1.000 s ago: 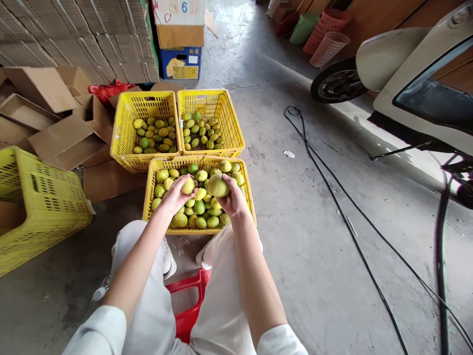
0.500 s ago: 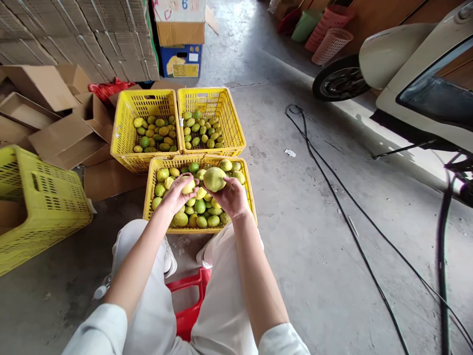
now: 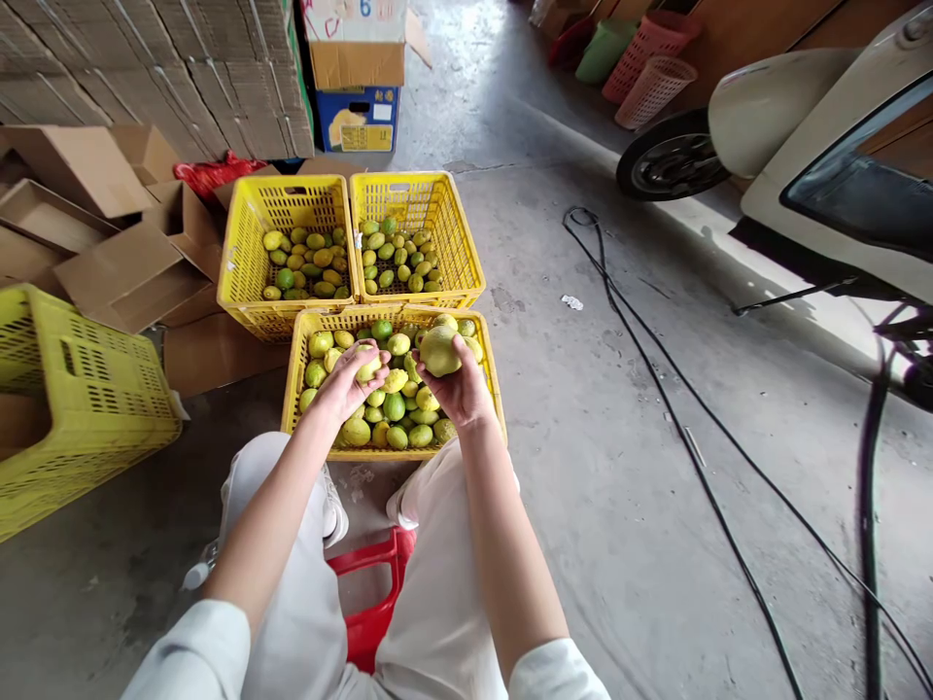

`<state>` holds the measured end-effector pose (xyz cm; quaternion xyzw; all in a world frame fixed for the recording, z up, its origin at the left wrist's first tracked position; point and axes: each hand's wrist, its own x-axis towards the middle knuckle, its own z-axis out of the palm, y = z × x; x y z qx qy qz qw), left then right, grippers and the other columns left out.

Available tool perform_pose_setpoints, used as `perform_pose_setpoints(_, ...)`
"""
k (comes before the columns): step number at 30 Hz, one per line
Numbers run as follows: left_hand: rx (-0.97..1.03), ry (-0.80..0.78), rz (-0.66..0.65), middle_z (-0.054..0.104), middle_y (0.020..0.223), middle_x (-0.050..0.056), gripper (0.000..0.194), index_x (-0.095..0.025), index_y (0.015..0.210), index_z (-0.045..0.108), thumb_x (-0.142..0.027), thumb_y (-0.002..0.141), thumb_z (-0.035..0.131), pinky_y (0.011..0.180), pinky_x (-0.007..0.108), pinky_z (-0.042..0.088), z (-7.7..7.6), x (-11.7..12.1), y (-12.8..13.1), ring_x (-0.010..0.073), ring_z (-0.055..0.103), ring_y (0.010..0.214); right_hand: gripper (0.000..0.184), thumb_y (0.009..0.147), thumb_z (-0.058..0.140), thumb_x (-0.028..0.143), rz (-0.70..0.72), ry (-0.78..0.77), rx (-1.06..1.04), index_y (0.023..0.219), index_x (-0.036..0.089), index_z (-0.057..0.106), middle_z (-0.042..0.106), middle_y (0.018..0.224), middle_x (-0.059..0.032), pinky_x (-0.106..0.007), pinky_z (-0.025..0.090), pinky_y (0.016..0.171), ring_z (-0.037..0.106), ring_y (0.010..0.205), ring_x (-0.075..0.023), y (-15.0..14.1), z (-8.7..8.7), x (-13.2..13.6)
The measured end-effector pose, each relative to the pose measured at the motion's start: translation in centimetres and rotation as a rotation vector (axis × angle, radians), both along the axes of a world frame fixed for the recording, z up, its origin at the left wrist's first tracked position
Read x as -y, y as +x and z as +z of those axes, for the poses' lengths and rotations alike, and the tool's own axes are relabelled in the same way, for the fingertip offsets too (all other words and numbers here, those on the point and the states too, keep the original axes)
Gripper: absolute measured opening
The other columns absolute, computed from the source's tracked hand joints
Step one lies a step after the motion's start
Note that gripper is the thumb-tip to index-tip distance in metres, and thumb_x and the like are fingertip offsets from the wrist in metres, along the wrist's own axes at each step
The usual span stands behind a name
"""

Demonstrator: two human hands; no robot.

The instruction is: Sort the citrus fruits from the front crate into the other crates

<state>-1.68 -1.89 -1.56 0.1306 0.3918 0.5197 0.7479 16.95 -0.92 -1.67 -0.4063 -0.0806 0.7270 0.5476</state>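
The fingers of the left hand (image 3: 348, 381) curl around a small fruit (image 3: 369, 365) at centre frame; those of the right hand (image 3: 465, 391) grip a big fruit (image 3: 439, 351) just right of it. Both are above the front crate (image 3: 292, 379), which holds many more. Higher in the frame, the left crate (image 3: 244, 248) and right crate (image 3: 459, 238) hold fruit too. Boxes (image 3: 131, 267) lie upper left, a vehicle (image 3: 787, 107) stands upper right.

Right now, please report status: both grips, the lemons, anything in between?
Left grip: holding lemon. Right grip: holding larger lemon. Both over yellow crate of lemons. No obstruction visible between grips.
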Motion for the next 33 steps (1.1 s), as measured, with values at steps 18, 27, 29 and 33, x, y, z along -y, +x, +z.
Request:
perform_pose_setpoints(18, 0.003, -0.03, 0.044, 0.074, 0.084, 0.001, 0.018, -0.022, 0.098, 0.065, -0.019, 0.095, 0.082, 0.047, 0.016, 0.051, 0.4, -0.1, 0.0, 0.01, 0.064, 0.056, 0.036, 0.087, 0.079, 0.038, -0.09, 0.048, -0.096, 0.122, 0.031, 0.076, 0.084, 0.104, -0.0011, -0.048, 0.073, 0.108, 0.086, 0.12, -0.0272, 0.0, 0.5, 0.2)
perform_pose_setpoints(27, 0.095, -0.136, 0.099, 0.085, 0.108, 0.01, 0.041, -0.021, 0.135, 0.072, -0.012, 0.099, 0.053, 0.085, 0.037, 0.072, 0.8, -0.3, 0.1, 0.0271, 0.086, 0.104, 0.04, 0.08, 0.075, 0.039, -0.062, 0.004, -0.158, 0.119, 0.028, 0.073, 0.086, 0.108, -0.0089, -0.061, 0.075, 0.104, 0.081, 0.136, -0.0395, 0.2, 0.9, 0.2)
perform_pose_setpoints(29, 0.082, -0.108, 0.102, 0.085, 0.111, 0.011, 0.034, -0.021, 0.133, 0.072, -0.014, 0.101, 0.06, 0.084, 0.035, 0.073, 0.6, -0.3, 0.1, 0.0266, 0.086, 0.104, 0.042, 0.079, 0.072, 0.036, -0.073, 0.024, -0.173, 0.121, 0.028, 0.073, 0.086, 0.107, -0.0085, -0.062, 0.075, 0.103, 0.081, 0.135, -0.0389, 0.2, 1.0, 0.2)
perform_pose_setpoints(33, 0.04, -0.035, 0.047, 0.077, 0.093, 0.006, 0.015, -0.02, 0.106, 0.072, -0.026, 0.097, 0.083, 0.057, 0.021, 0.061, 0.1, -0.2, 0.0, 0.015, 0.072, 0.068, 0.033, 0.089, 0.075, 0.037, -0.087, 0.054, -0.155, 0.121, 0.03, 0.073, 0.087, 0.11, -0.0056, -0.055, 0.076, 0.102, 0.083, 0.13, -0.0339, 0.2, 0.9, 0.0)
